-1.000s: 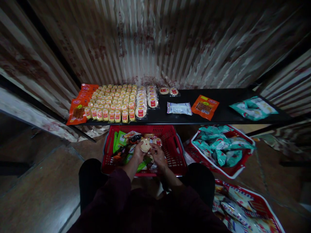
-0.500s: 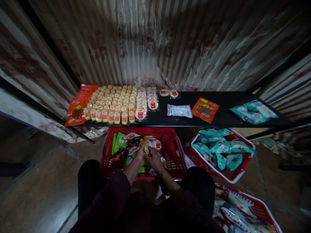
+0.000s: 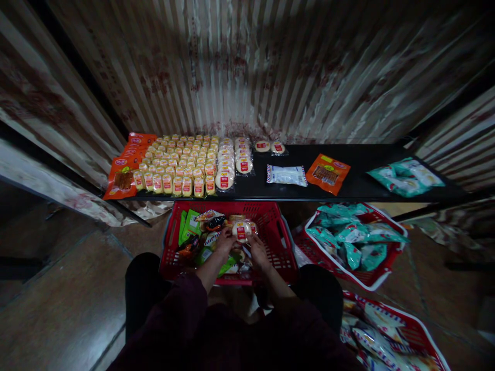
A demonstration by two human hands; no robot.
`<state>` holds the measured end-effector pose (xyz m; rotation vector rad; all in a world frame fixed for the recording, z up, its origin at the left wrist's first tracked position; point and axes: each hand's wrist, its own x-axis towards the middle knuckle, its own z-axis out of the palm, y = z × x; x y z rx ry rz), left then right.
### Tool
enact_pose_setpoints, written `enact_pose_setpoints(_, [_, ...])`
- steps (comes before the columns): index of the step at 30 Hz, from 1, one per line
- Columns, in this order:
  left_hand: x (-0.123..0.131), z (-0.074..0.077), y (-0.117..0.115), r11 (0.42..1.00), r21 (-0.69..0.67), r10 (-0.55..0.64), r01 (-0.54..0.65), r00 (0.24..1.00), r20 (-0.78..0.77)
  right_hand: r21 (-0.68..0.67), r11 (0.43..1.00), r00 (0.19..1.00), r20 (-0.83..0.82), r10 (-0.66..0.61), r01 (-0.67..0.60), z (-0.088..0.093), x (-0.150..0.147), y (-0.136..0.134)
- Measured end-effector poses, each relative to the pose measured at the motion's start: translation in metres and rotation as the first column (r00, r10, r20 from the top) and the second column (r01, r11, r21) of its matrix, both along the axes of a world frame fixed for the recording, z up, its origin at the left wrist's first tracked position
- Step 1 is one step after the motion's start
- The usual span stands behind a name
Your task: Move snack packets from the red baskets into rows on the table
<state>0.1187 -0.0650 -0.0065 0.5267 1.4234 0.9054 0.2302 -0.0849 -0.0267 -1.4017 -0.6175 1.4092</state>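
Over the red basket (image 3: 284,257) between my knees, a round wrapped cake (image 3: 242,232) with a red label faces up toward me. My left hand (image 3: 225,242) grips its left edge, and my right hand (image 3: 258,250) has the fingers on its right edge. Under and around my hands the basket holds mixed snack packets, among them a green packet (image 3: 192,225). Similar round cakes (image 3: 225,180) stand in two columns on the black shelf (image 3: 263,188) ahead, to the right of several rows of small yellow wrapped cakes (image 3: 187,186).
Orange packets (image 3: 120,178) lie at the shelf's left end. Farther right are a white packet (image 3: 286,175), another orange packet (image 3: 328,174) and a teal packet (image 3: 405,176). Teal packets fill a second basket (image 3: 374,285); a third basket (image 3: 429,337) stands at lower right.
The round cake has turned from edge-on between my close-set hands to face-up with its label showing. My right hand has moved right, so my hands are farther apart.
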Motion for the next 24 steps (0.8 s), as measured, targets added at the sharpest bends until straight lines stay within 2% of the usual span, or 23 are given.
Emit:
enact_pose_setpoints(4, [0.003,-0.004,0.001,0.998,0.033,-0.055,0.054,0.998,0.007,-0.034,0.998,0.995,-0.082,-0.052,0.05,0.006,0.0,0.0])
enact_pose_setpoints(6, [0.004,-0.005,0.003,0.998,0.055,-0.028,0.028,1.0,-0.01,-0.007,0.999,0.994,-0.091,-0.052,0.051,0.009,0.0,0.001])
enact_pose_setpoints(9, [0.005,-0.004,0.007,0.995,0.092,0.032,-0.026,0.997,-0.068,0.033,0.999,0.997,-0.065,-0.035,0.037,0.014,0.001,0.003])
enact_pose_setpoints(12, [0.007,0.002,0.015,0.987,0.16,0.011,0.014,0.988,-0.154,0.107,0.993,0.998,0.044,-0.045,0.04,0.021,0.004,0.012])
enact_pose_setpoints(16, [0.012,0.022,0.029,0.946,0.299,0.007,0.123,0.916,-0.401,0.279,0.959,0.942,0.309,-0.132,0.043,0.032,0.012,0.032])
enact_pose_setpoints(18, [0.014,0.036,0.036,0.921,0.35,0.024,0.172,0.871,-0.491,0.338,0.941,0.915,0.376,-0.144,0.009,0.039,0.018,0.043])
enact_pose_setpoints(21, [0.017,0.055,0.048,0.89,0.398,0.035,0.223,0.837,-0.547,0.383,0.922,0.892,0.433,-0.132,-0.05,0.051,0.024,0.059])
enact_pose_setpoints(24, [0.02,0.066,0.059,0.861,0.444,0.049,0.248,0.829,-0.558,0.411,0.91,0.863,0.479,-0.16,-0.059,0.062,0.027,0.073])
